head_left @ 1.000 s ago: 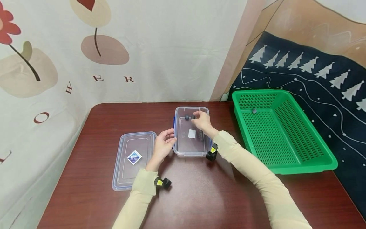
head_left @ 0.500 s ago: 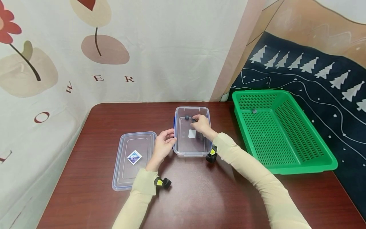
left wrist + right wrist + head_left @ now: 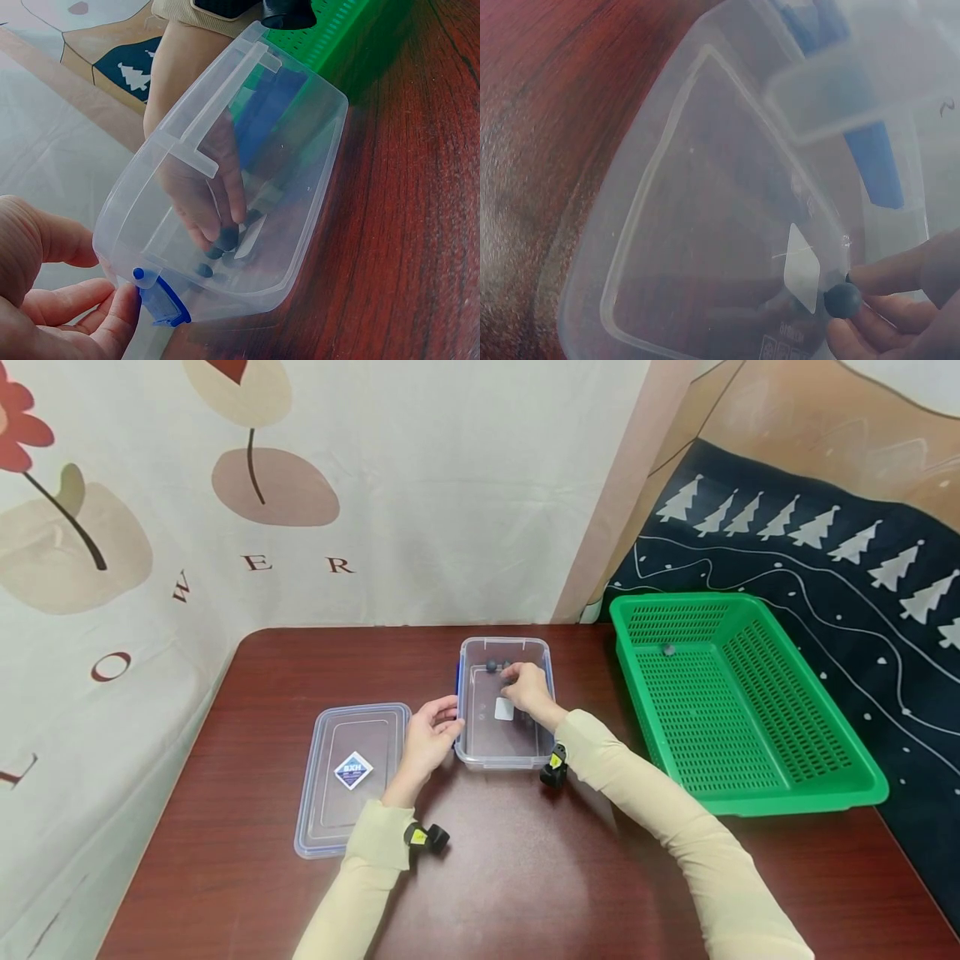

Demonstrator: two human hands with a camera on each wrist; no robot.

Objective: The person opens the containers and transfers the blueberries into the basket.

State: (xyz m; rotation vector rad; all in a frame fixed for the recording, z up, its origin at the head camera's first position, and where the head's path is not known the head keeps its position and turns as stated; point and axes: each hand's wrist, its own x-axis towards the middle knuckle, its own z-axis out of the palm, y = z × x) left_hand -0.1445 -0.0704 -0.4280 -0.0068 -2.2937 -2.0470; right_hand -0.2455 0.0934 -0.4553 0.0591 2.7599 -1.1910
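A clear plastic box (image 3: 480, 743) with blue latches stands at the table's far middle. My left hand (image 3: 431, 739) touches its left side from outside, fingers relaxed, fingertips right by a blue latch (image 3: 166, 301). My right hand (image 3: 531, 690) reaches inside and pinches a small dark ball (image 3: 844, 300) between thumb and fingers, near a white label (image 3: 802, 268) on the box floor. Another dark ball (image 3: 491, 666) lies toward the far end of the box. Through the wall, the left wrist view shows a further dark ball (image 3: 205, 270) close to the right fingertips.
The box's clear lid (image 3: 341, 818), with a blue-and-white sticker, lies flat left of the box. At the right stands a green perforated basket (image 3: 750, 802) with one small greyish ball (image 3: 669, 650) in its far left corner. A patterned cloth (image 3: 450, 527) hangs behind the table.
My right hand has dipped slightly toward the near end inside the box, its fingers closing round a ball. My left hand, the lid and the basket stay put.
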